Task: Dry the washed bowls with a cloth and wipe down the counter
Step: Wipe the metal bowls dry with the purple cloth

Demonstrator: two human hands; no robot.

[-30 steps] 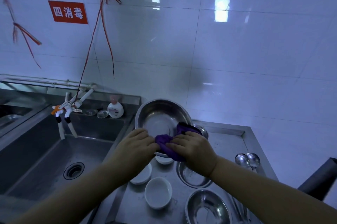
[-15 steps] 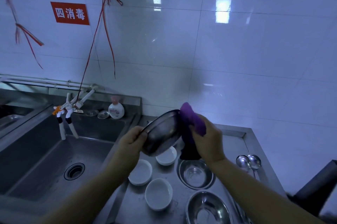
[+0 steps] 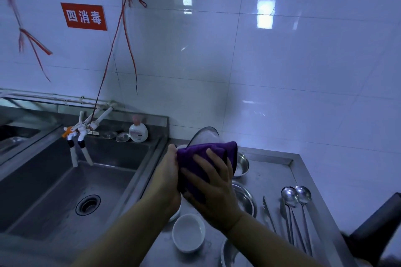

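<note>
I hold a large steel bowl (image 3: 205, 136) up on edge above the counter (image 3: 271, 171), with its outer side toward me. My left hand (image 3: 167, 171) grips its left rim. My right hand (image 3: 213, 188) presses a purple cloth (image 3: 195, 156) flat against the bowl's outside, and the cloth covers most of it. Only the bowl's top rim shows above the cloth. Below my hands a white bowl (image 3: 188, 232) stands on the counter, with steel bowls at right (image 3: 242, 164), (image 3: 245, 199) and at the bottom edge (image 3: 230, 253).
A deep steel sink (image 3: 71, 190) with a drain lies to the left, with twin taps (image 3: 79, 136) and a soap bottle (image 3: 138, 129) behind it. Two ladles (image 3: 296, 198) and tongs (image 3: 268, 212) lie at right on the counter. A dark object (image 3: 377, 232) juts in at lower right.
The bowl has been turned from facing me to its back facing me. My right hand has carried the cloth from the inside over the rim onto the outer surface.
</note>
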